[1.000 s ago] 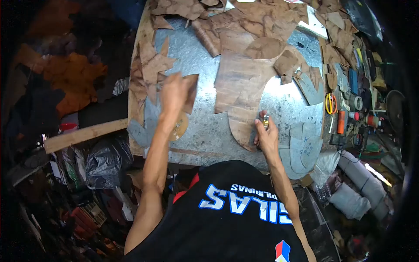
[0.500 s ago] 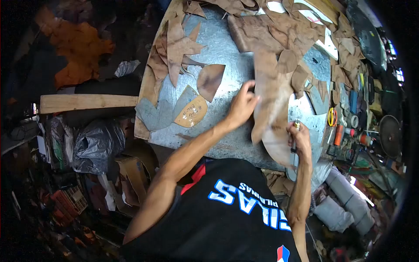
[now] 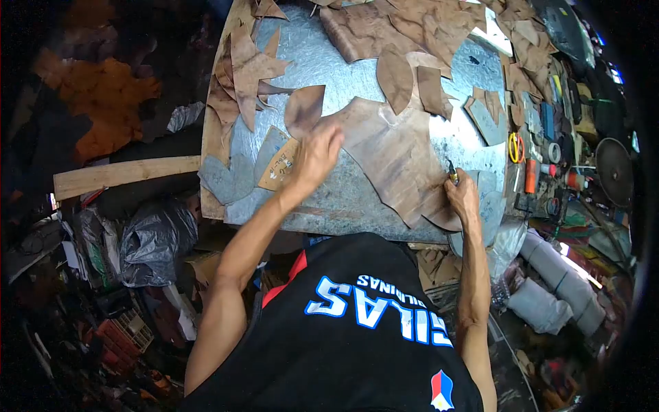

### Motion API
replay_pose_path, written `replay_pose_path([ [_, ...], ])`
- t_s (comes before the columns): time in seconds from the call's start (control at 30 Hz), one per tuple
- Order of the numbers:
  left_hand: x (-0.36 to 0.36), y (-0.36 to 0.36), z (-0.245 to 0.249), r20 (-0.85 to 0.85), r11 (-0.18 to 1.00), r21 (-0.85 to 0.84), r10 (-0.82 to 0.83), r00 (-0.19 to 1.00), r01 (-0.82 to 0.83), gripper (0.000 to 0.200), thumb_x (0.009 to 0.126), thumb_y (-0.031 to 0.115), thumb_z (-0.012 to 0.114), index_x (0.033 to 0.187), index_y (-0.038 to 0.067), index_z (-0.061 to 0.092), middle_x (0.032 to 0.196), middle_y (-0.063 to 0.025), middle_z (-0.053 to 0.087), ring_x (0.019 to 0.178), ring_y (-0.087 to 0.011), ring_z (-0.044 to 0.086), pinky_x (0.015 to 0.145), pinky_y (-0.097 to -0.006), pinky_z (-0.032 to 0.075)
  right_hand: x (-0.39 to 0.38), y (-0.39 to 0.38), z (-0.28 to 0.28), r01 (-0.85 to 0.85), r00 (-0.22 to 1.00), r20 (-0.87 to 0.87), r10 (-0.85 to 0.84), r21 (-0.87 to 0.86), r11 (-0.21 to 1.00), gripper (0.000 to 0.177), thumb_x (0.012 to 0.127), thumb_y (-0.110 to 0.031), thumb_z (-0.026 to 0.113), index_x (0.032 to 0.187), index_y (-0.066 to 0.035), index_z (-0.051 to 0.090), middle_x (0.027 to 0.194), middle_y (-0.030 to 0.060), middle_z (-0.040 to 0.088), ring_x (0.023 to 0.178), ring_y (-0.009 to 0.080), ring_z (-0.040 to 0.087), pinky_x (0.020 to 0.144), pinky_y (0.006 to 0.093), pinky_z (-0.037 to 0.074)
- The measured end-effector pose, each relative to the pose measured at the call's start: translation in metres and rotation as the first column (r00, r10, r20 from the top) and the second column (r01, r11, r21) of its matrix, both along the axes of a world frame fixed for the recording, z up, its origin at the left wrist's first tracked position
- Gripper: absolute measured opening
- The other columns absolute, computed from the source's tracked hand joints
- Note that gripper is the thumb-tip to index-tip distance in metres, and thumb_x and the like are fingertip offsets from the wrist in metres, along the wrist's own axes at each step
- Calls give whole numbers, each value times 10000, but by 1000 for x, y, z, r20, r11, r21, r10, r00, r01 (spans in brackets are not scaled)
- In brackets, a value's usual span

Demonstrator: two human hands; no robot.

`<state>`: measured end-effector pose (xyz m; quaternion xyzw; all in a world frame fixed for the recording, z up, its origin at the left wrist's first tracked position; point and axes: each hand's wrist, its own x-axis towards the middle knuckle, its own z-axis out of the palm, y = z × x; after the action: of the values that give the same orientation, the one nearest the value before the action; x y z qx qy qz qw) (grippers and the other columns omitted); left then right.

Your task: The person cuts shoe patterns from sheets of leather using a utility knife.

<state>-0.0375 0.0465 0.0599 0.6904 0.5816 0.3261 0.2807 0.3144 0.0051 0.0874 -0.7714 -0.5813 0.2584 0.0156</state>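
My left hand (image 3: 316, 156) is over the left side of the metal-topped table, fingers loosely stretched and holding nothing. It partly covers a tan marked template (image 3: 278, 167) and is close to a curved-edged brown leather piece (image 3: 302, 108). A larger brown leather piece (image 3: 395, 154) lies flat in front of me, between my hands. At its right edge, my right hand (image 3: 465, 196) is closed around a slim tool (image 3: 452, 172) with a brass-coloured collar and a dark end pointing up. Its exact kind I cannot tell.
Leather sheets (image 3: 384, 34) and offcuts cover the table's far side. Grey templates (image 3: 484, 122) lie to the right and left. At the right stand yellow-handled scissors (image 3: 514, 147), an orange cylinder (image 3: 530, 174) and rolls of tape. A wooden plank (image 3: 130, 175) juts out left.
The large leather piece, lifted and blurred before, now lies flat. My left hand has let go and moved left toward the template. My right hand still holds the tool.
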Motion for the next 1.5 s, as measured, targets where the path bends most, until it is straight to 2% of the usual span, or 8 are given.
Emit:
replay_pose_path([
  [0.27,16,90,-24,-217,966,-168,-231,948,197,314,865,192,642,1099,-15,669,898,-232,685,890,-410,661,806,-457,515,10,6,-11,-182,979,130,155,233,955,195,813,-138,610,952,-3,589,870,252,640,858,461,615,735,537,479],
  [0.47,-7,-5,-9,445,574,-719,-53,894,392,174,938,200,648,937,28,622,736,-64,683,559,-96,609,444,-233,467,22,67,19,-330,930,279,238,353,875,184,822,-171,637,939,-51,564,899,200,616,814,433,626,691,533,496],
  [0.63,3,-41,-10,394,412,-811,-140,908,415,226,933,231,650,934,5,658,767,-47,696,623,-90,626,509,-242,488,19,85,23,-444,878,314,363,246,862,206,807,-171,651,973,-64,590,903,185,617,825,419,634,699,521,504],
  [0.8,-18,16,-4,22,968,-244,-63,998,67,284,860,275,659,938,5,699,845,-225,692,796,-347,695,701,-438,526,20,76,19,-452,878,286,383,238,860,215,798,-155,654,977,-57,585,901,183,609,828,411,636,702,511,504],
  [0.9,-14,83,-16,-174,993,119,46,984,-25,330,852,288,655,1032,15,703,902,-222,702,859,-373,688,755,-462,530,13,69,28,-450,873,317,371,227,864,220,794,-146,665,975,-62,573,908,178,597,828,409,637,698,511,507],
  [1.1,31,165,-23,-30,916,-401,-16,999,3,369,827,276,676,1083,10,686,956,-239,696,919,-409,662,822,-464,518,9,60,43,-471,855,354,379,225,853,260,783,-143,689,997,-78,556,925,167,591,807,394,646,681,514,521],
  [1.27,52,146,11,-196,893,434,-35,980,119,249,818,108,676,1063,80,708,1015,-148,672,944,-311,640,815,-385,514,11,45,45,-393,891,335,307,230,890,265,785,-143,691,1008,-77,563,943,166,595,821,387,650,691,505,526],
  [1.5,68,128,-29,-486,908,145,-281,828,393,343,852,190,657,1193,164,685,1429,-210,468,1359,-427,373,1087,-511,349,7,41,39,-400,899,289,329,234,886,258,794,-125,656,1033,-96,564,932,159,571,844,387,636,710,502,511],
])
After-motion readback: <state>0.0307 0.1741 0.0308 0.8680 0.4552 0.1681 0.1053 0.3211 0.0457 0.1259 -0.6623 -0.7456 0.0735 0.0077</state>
